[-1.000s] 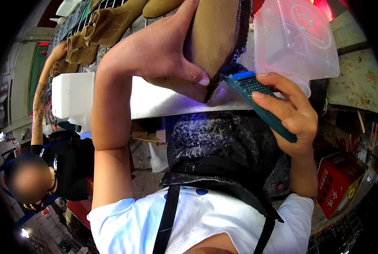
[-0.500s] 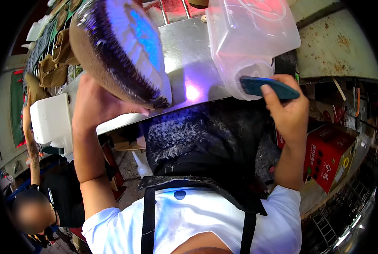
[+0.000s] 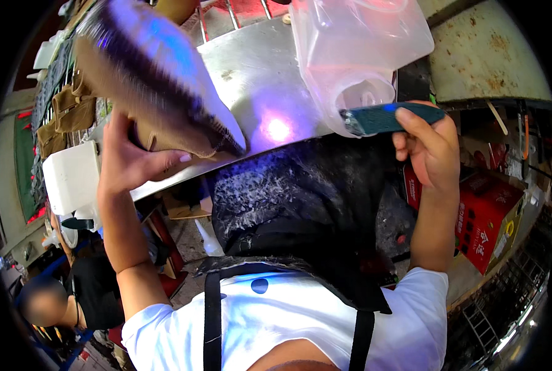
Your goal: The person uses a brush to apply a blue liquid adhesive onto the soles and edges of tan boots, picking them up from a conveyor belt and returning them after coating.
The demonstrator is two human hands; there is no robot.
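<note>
My left hand [image 3: 124,162] is closed round a brown shoe upper [image 3: 127,86], raised over the metal bench. Its dark, ridged lower edge and whitish underside face right, blurred by motion; blue light falls on the underside. Some of my left fingers are hidden behind it. In my right hand [image 3: 433,145] is a flat dark teal brush [image 3: 390,117], pinched between thumb and fingers. The brush's wet-looking tip points left, just at the round mouth of a translucent plastic jug [image 3: 365,40]. Whether the tip touches the rim, I cannot tell.
The metal bench [image 3: 257,59] has a bright purple light spot near its front edge. A white plastic container [image 3: 72,179] stands at the left, before a rack with brown shoe uppers [image 3: 72,111]. A person [image 3: 96,290] is at lower left. Red boxes [image 3: 489,216] sit at right.
The shoe upper has moved left and tilted, its underside turning further. My right hand has shifted slightly right with the brush, whose tip has drawn back out of the jug's mouth.
</note>
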